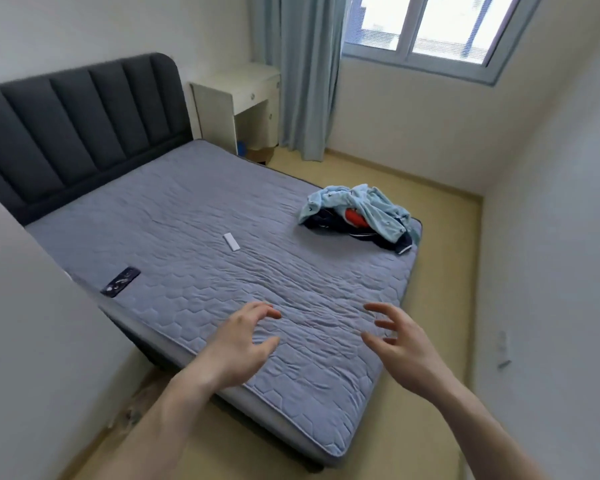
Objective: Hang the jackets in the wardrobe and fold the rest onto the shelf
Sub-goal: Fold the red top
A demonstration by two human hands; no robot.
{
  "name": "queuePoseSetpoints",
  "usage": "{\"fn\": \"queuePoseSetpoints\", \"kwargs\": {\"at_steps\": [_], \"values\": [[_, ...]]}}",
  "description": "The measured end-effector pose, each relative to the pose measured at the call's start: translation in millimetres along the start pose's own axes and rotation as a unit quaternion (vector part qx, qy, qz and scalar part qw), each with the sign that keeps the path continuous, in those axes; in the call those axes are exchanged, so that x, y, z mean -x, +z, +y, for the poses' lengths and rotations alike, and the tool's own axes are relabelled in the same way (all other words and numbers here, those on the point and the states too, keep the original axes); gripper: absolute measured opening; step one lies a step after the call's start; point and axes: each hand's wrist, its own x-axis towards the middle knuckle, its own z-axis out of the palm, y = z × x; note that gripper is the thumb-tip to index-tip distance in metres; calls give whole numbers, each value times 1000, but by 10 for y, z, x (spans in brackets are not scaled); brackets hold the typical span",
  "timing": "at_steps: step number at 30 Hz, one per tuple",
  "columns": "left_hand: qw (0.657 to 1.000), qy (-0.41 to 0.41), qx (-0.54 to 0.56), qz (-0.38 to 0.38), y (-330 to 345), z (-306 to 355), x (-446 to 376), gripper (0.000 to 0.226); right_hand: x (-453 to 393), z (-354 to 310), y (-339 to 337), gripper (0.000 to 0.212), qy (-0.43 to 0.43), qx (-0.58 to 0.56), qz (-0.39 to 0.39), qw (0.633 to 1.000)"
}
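Both hands spread, holding nothing, over the near end of the bed

From my feed: left hand [239, 344] and right hand [400, 344] have fingers loosely splayed, hovering above the grey quilted mattress [194, 216]; the clothes pile [357, 214], pale blue over dark navy and orange, lies at the far right corner, well apart from both; a white remote [231, 242] lies mid-mattress and a dark remote [120, 282] at the left edge

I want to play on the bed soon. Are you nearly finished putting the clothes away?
Not yet. Nothing looks put away: the clothes pile sits bunched on the mattress near its far corner. Both the left hand and the right hand hover empty over the near edge. Hanging and folding are all left.
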Motion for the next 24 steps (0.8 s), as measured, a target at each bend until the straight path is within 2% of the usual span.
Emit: {"fn": "queuePoseSetpoints", "kwargs": {"at_steps": [4,8,13,24], "values": [[998,44,-3,-42,192,265,-579,33,-105,271,-360,37,26,-11,45,999],[997,53,-9,-56,436,507,-1149,31,-351,588,-765,35,54,-11,66,996],[997,48,-12,-60,852,861,-1853,32,-911,1035,-1326,36,49,-19,58,997],[999,-31,0,-13,1817,1959,-3274,32,-2412,1977,-2887,34,31,-10,-21,999]]}}
